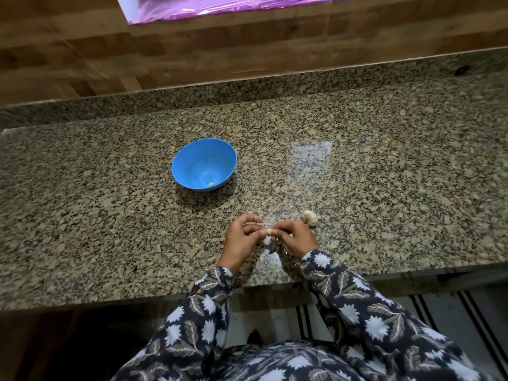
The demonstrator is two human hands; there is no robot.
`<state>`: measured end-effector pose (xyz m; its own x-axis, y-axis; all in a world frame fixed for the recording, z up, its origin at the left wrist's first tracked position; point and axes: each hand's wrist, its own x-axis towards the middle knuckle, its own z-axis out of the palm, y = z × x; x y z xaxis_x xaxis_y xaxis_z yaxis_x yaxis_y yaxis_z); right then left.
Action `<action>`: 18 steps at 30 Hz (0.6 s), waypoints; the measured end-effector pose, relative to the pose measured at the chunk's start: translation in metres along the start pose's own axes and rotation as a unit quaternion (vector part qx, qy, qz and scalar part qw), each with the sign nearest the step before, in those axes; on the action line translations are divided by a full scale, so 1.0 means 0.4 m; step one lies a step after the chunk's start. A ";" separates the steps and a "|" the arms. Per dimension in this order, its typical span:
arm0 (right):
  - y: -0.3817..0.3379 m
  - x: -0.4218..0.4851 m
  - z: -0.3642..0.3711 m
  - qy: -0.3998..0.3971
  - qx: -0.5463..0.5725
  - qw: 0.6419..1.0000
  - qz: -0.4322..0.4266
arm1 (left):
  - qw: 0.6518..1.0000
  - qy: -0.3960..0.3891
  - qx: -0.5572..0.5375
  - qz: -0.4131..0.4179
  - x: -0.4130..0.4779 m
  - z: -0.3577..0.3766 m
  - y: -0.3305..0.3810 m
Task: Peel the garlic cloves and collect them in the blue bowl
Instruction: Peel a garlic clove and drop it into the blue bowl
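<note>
The left hand (242, 239) and right hand (299, 237) are pinching one garlic clove (268, 231) between them, fingers curled, apparently peeling it. The blue bowl (192, 160) is sitting at eleven o'clock from them, holding one pale piece (211, 184). A garlic bulb (310, 218) is lying at one o'clock. Next, the bared clove will likely need dropping into the bowl. Remaining skin is too small to discern.

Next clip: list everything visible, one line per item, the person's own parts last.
countertop: one, speckled granite
blue bowl: one, blue, on the countertop
peeled clove: one, pale, inside the blue bowl
garlic bulb: one, white, on the countertop, right of centre
held clove: one, pale, between both hands
wood panel: one, brown, behind the countertop
shiny sheet: one, purple, top edge
left hand: one, pinches the held clove
right hand: one, pinches the held clove
</note>
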<state>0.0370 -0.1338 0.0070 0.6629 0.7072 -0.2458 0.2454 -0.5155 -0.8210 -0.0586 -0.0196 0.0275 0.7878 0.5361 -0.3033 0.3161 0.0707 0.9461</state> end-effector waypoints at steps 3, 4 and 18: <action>-0.001 -0.002 -0.008 -0.016 0.056 0.998 -0.017 | 0.999 -0.016 -0.041 -0.020 0.000 -0.007 -0.001; -0.005 -0.005 -0.011 -0.027 0.079 0.996 -0.020 | 0.998 -0.020 -0.055 -0.026 0.001 -0.010 -0.002; -0.032 -0.017 -0.019 -0.065 0.367 0.916 0.149 | 0.996 0.065 -0.043 0.039 0.002 -0.011 -0.027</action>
<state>0.0348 -0.1359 0.0232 0.5225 0.6640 -0.5348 -0.5049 -0.2645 -0.8217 -0.0635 -0.0163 0.0177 0.7311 0.6469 -0.2168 0.2061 0.0935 0.9741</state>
